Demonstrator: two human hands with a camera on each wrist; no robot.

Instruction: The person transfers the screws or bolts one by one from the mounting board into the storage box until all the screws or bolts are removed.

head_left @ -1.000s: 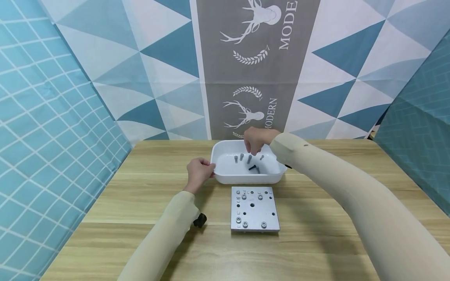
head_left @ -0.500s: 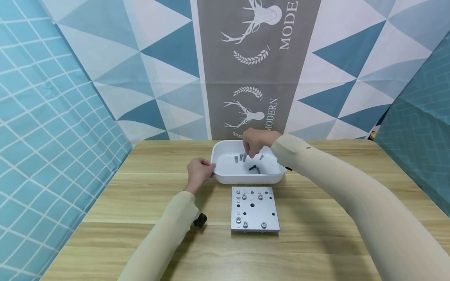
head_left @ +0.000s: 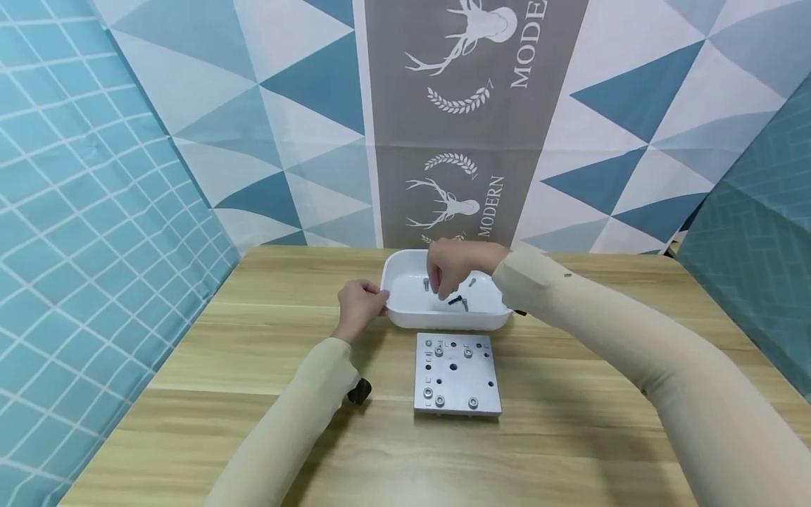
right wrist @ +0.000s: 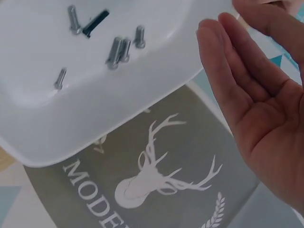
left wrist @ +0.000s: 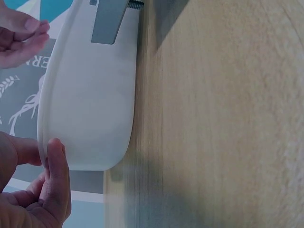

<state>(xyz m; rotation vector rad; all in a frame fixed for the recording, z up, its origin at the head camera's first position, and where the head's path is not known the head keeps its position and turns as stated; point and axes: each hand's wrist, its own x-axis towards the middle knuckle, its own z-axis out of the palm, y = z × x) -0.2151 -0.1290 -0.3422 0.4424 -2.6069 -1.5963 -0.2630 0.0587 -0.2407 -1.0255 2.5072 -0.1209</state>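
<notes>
My left hand (head_left: 361, 308) pinches the left rim of a white plastic tray (head_left: 446, 322) between thumb and fingers. Over the tray hovers my right hand (head_left: 453, 264), palm side facing down in the head view. Its fingers (right wrist: 237, 52) are fairly straight and hold nothing in the right wrist view. Several screws lie on the tray floor: two silver socket-head screws (right wrist: 115, 53) side by side, another silver screw (right wrist: 139, 37) close by, a black screw (right wrist: 96, 23) touching or nearly touching a silver one (right wrist: 73, 20), and a small screw (right wrist: 60, 79) apart.
In front of the tray a silver metal plate (head_left: 456, 387) lies on the wooden table (head_left: 266, 422), with holes and several screws seated in it. A patterned cloth (head_left: 304, 141) hangs behind the table, and tiled-print cloths flank both sides.
One silver screw has shifted left beside another in the tray. My right hand has moved left and slightly nearer to me. The left hand keeps its hold on the rim.
</notes>
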